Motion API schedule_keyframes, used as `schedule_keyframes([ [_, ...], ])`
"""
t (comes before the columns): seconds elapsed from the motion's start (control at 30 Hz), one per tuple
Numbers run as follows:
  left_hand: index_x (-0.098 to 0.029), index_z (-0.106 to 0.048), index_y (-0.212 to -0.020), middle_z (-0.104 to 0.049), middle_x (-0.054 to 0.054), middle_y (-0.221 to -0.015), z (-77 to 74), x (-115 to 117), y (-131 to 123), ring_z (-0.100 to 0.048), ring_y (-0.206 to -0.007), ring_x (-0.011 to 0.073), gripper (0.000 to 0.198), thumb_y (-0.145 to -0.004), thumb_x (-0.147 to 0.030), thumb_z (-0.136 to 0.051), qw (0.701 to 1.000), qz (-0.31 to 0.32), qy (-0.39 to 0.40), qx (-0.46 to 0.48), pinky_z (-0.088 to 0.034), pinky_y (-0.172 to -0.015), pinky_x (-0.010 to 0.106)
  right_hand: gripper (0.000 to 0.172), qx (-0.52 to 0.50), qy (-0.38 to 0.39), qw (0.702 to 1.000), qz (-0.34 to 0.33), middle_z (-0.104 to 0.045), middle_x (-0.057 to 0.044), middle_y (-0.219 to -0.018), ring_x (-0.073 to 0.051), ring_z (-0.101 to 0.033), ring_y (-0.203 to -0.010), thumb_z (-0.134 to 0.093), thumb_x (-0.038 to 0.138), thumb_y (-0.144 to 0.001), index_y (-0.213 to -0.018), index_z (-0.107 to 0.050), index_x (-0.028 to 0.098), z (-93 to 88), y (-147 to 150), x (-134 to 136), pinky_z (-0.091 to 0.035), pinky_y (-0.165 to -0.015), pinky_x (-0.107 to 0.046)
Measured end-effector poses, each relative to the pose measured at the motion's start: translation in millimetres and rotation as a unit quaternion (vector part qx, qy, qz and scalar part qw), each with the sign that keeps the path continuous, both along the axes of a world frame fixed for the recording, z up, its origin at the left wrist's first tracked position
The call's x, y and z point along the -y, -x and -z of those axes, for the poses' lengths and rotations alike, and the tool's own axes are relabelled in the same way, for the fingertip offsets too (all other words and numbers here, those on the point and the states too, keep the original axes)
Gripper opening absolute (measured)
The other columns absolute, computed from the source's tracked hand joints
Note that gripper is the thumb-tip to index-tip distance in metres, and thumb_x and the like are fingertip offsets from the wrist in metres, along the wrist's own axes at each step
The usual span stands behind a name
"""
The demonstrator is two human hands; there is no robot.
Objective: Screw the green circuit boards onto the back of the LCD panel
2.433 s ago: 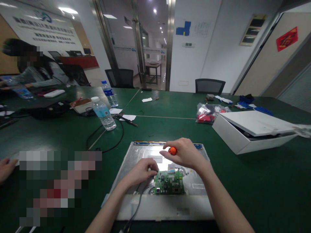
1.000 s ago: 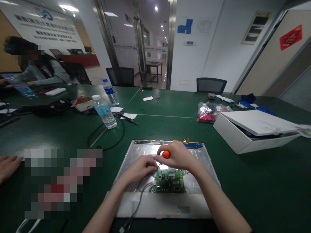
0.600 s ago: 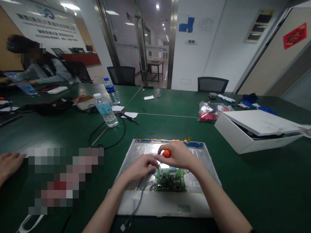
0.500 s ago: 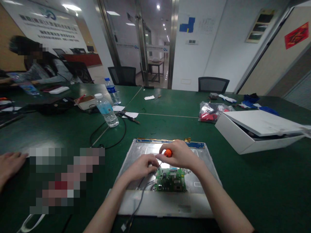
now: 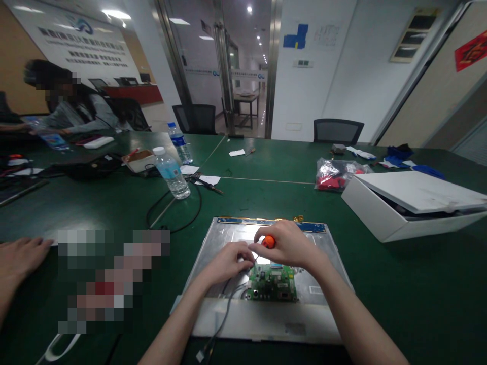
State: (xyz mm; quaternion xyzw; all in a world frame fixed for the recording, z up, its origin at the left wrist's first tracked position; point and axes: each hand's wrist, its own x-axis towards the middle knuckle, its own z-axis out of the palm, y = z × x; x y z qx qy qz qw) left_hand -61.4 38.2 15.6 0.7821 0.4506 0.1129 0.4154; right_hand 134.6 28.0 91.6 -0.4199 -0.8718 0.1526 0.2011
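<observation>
My right hand [image 5: 291,246] grips the orange handle of a screwdriver [image 5: 268,242], its thin shaft slanting down to the upper left corner of a green circuit board [image 5: 272,283]. Beside that corner is my left hand [image 5: 233,261], fingers curled and pinched close to the screwdriver's tip; whatever they hold is hidden. The board lies on the silvery back of a flat display panel [image 5: 319,317], which has a narrow blue board [image 5: 310,227] along its far edge. A grey cable [image 5: 227,314] runs from the board's left side over the near edge to a white connector [image 5: 200,356].
Left of the panel stand two water bottles [image 5: 172,173] near a black cable loop [image 5: 200,208]. A white box [image 5: 384,223] and a plastic bag with red items [image 5: 335,175] are at the right. Another person's hand [image 5: 25,258] rests at the left edge; someone sits farther back.
The whole view has shifted a little, so things appear slightly farther right. Both hands keep nearly the same pose at the board's corner, with the screwdriver still in my right hand.
</observation>
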Motion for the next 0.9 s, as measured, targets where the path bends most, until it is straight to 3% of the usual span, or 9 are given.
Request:
schedule_keyframes([
  [0.3,-0.016,-0.069,-0.086,-0.066,0.004,-0.09,5.4,-1.7,5.5,-0.057,-0.08,0.0189,0.017,-0.077,-0.023,-0.056,1.0,0.003,0.008,0.025,-0.043,-0.073,0.028,0.032,-0.008,0.011,1.0,-0.004,-0.061,0.001,-0.059,-0.011,-0.052,-0.056,-0.057,0.048,-0.085,-0.08,-0.071,0.02,0.7,0.3,0.0,-0.029,-0.057,-0.023],
  [0.6,-0.017,-0.067,-0.086,-0.064,0.002,-0.081,5.4,-1.6,8.1,-0.055,-0.075,0.0173,0.017,-0.079,-0.024,-0.054,0.999,0.0,0.027,0.031,-0.042,-0.068,0.026,0.03,-0.016,0.019,1.0,-0.011,-0.061,0.001,-0.058,-0.01,-0.05,-0.055,-0.058,0.046,-0.085,-0.08,-0.071,0.02,2.0,0.4,-0.9,-0.029,-0.058,-0.022],
  [0.9,-0.017,-0.068,-0.086,-0.065,0.002,-0.086,3.8,-1.6,7.1,-0.056,-0.077,0.0171,0.016,-0.076,-0.021,-0.055,0.999,0.001,0.001,0.032,-0.042,-0.07,0.026,0.028,-0.009,0.016,1.0,-0.007,-0.057,0.002,-0.055,-0.01,-0.047,-0.053,-0.058,0.044,-0.085,-0.08,-0.071,0.021,0.6,2.8,-0.2,-0.027,-0.056,-0.022],
])
